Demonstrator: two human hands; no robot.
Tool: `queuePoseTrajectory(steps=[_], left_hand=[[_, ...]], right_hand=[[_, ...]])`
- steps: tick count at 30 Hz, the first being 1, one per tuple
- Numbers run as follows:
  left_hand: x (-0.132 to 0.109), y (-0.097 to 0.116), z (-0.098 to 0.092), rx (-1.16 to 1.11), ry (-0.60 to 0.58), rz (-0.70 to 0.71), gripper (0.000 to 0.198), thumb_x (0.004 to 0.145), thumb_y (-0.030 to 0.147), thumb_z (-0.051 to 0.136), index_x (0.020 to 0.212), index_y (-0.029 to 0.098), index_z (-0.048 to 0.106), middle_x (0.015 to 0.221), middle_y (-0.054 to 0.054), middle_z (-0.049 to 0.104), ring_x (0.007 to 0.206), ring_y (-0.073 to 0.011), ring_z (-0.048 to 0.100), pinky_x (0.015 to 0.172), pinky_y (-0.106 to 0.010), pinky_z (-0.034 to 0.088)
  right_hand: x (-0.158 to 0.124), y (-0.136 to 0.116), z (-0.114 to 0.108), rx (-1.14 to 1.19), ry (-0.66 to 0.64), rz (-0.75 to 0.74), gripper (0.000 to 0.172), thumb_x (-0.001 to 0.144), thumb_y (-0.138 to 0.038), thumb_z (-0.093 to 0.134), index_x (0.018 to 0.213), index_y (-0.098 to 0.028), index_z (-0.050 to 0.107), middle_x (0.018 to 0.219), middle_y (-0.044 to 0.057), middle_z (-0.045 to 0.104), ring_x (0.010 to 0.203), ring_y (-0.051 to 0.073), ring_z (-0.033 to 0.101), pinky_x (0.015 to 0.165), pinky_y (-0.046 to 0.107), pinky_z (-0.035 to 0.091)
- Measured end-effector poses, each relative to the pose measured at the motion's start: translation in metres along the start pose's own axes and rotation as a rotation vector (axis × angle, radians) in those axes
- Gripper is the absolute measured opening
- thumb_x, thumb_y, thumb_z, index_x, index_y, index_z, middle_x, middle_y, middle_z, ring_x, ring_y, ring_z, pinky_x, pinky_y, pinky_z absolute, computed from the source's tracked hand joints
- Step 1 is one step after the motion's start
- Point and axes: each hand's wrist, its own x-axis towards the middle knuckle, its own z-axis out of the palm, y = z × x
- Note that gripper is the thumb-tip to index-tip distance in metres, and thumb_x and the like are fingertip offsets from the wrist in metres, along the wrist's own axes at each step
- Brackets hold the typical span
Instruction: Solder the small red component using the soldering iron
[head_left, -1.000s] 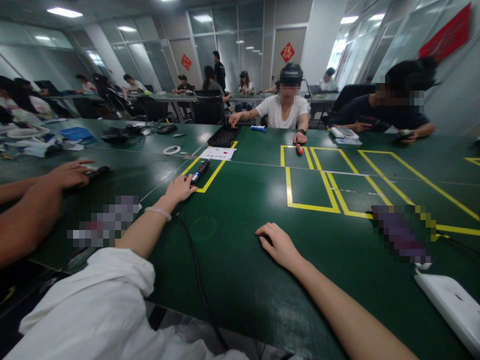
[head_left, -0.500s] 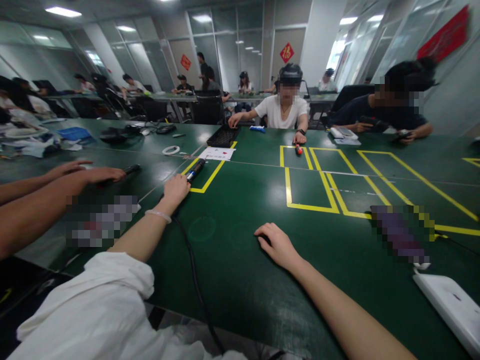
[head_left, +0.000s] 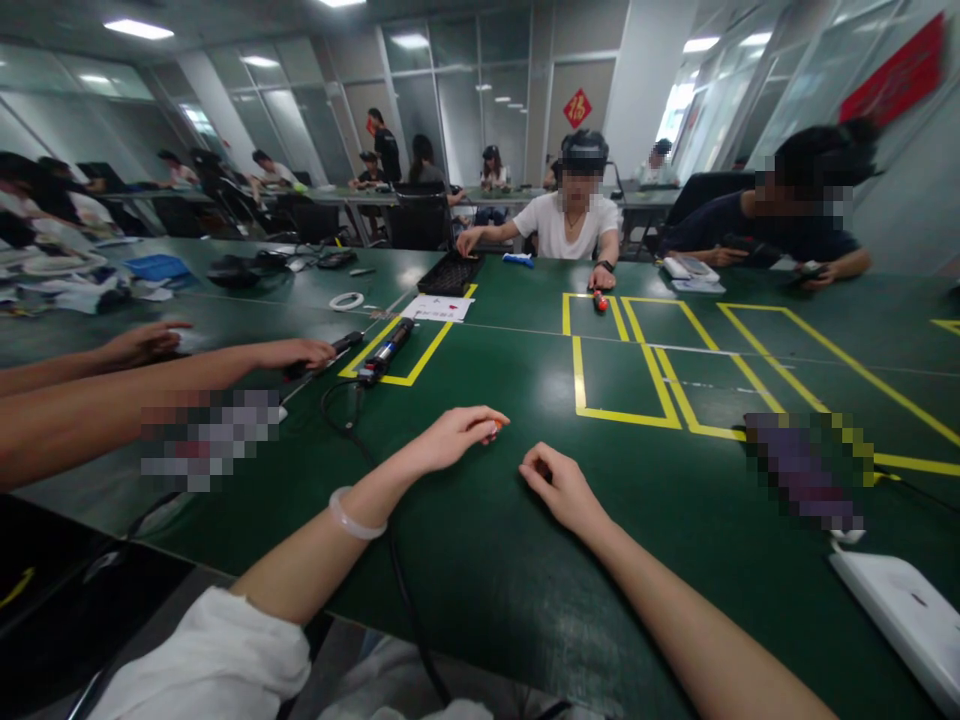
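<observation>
away from the black cylindrical device [head_left: 388, 350] i've brought the bare left hand [head_left: 451, 437], pinching a small orange piece [head_left: 498, 427]; the right hand [head_left: 558, 482] curls loosely, its hold unclear.

"What's around the left hand [head_left: 459, 437]?"
"A small piece [head_left: 498, 427] sits in it; ahead and left, a tool [head_left: 390, 350] lies mostly within a tape frame [head_left: 428, 356]."
"Beyond the tool?"
"A sheet of paper [head_left: 439, 308], then a tray [head_left: 448, 272]."
"And the right hand [head_left: 559, 487]?"
"Just right of the left one, with a box [head_left: 900, 610] well off to its right."
</observation>
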Motion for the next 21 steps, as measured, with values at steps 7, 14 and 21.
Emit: queuePoseTrajectory(steps=[7,14,21], left_hand=[[-0.014,0.012,0.030,-0.112,-0.179,0.006,0.045,0.092,0.039,0.049,0.131,0.017,0.049,0.085,-0.002,0.061,0.078,-0.0140,0.055,0.074,-0.026,0.043],[-0.015,0.007,0.033,-0.168,-0.158,0.023,0.045,0.090,0.037,0.054,0.130,0.018,0.047,0.095,-0.005,0.063,0.086,-0.0156,0.059,0.078,-0.028,0.045],[-0.015,0.010,0.030,-0.106,-0.156,0.042,0.042,0.092,0.034,0.050,0.131,0.017,0.044,0.089,-0.003,0.064,0.083,-0.0148,0.060,0.079,-0.027,0.045]], right_hand=[[-0.001,-0.005,0.003,0.146,-0.050,-0.021,0.010,0.088,-0.023,0.054,0.098,-0.021,0.053,0.078,0.000,0.060,0.067,0.013,0.055,0.060,0.024,0.043],[-0.001,-0.008,0.001,0.144,-0.013,-0.003,0.008,0.087,-0.024,0.057,0.092,-0.021,0.053,0.077,-0.001,0.059,0.067,0.013,0.056,0.061,0.024,0.044],[-0.001,-0.004,0.002,0.174,-0.025,0.021,0.010,0.088,-0.028,0.057,0.093,-0.020,0.056,0.079,0.001,0.062,0.070,0.014,0.057,0.063,0.025,0.044]])
